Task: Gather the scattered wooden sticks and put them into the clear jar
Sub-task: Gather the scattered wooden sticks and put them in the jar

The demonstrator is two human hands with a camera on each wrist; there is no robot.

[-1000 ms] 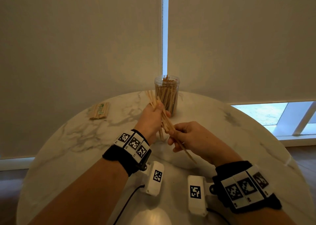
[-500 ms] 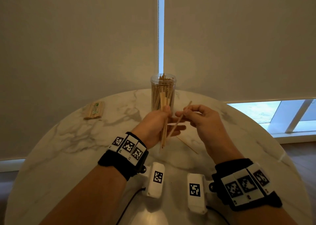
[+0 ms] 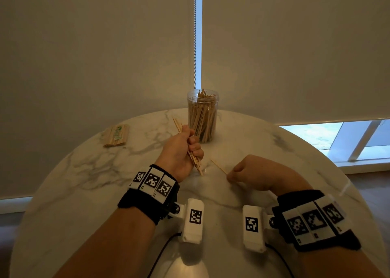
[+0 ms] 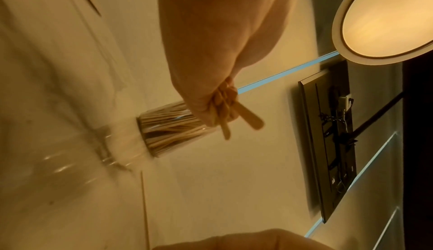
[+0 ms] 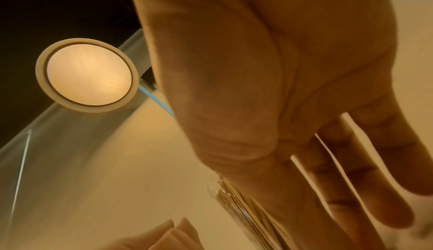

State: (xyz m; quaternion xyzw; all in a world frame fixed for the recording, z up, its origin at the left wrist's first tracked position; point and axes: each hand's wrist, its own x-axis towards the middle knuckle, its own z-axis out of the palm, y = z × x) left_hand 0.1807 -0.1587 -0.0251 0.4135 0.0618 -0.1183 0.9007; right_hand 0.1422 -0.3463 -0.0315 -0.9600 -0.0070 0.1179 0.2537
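A clear jar (image 3: 203,117) packed with wooden sticks stands at the far middle of the round marble table (image 3: 95,172). Just in front of it my left hand (image 3: 185,149) grips a bundle of sticks (image 3: 196,161), tilted, with its ends poking out above and below the fist. The left wrist view shows that fist (image 4: 218,109) round the sticks with the jar (image 4: 173,129) behind. One loose stick (image 3: 218,166) lies on the table. My right hand (image 3: 238,173) is low over its near end. Its fingers (image 5: 351,189) are straight and hold nothing.
A wrapped packet of sticks (image 3: 116,135) lies at the far left of the table. Closed roller blinds (image 3: 95,56) hang behind the table, with a window strip at the right. A round ceiling lamp (image 5: 88,75) shows in the wrist views.
My right hand no longer pinches the stick it held beside the left hand. It has dropped to the table by the loose stick, and the left hand has tilted its bundle.
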